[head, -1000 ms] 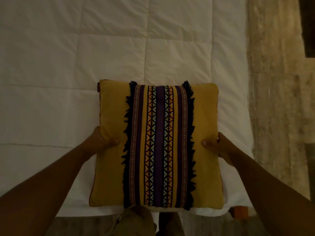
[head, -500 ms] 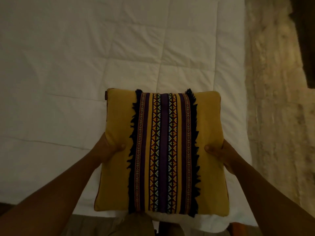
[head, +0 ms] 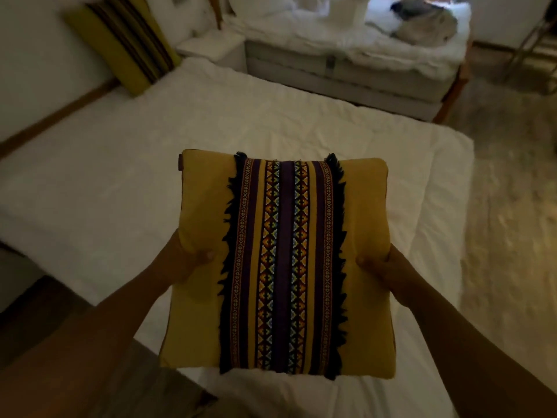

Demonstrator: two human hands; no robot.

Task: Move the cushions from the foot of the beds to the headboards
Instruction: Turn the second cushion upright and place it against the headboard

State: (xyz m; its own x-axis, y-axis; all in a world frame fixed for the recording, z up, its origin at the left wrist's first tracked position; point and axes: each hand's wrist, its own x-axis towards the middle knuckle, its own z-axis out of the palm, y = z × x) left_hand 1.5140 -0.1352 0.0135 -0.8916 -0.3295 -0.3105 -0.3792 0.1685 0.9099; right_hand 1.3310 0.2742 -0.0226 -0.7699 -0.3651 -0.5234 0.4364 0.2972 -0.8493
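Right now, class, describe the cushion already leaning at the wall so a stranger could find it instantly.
Start at the near white bed and follow it to its far left corner by the wall. There a cushion leans tilted, olive-yellow with dark stripes. Unlike the held cushion, no hands touch it.

Dim room. Near bed [head: 126, 182] has a white quilted cover, its wooden frame along the left wall [head: 33, 70]. Second bed [head: 346, 49] far right, rumpled white bedding, brighter lit. Small white nightstand [head: 211, 46] between them. Pale mottled floor [head: 506, 206] on the right.
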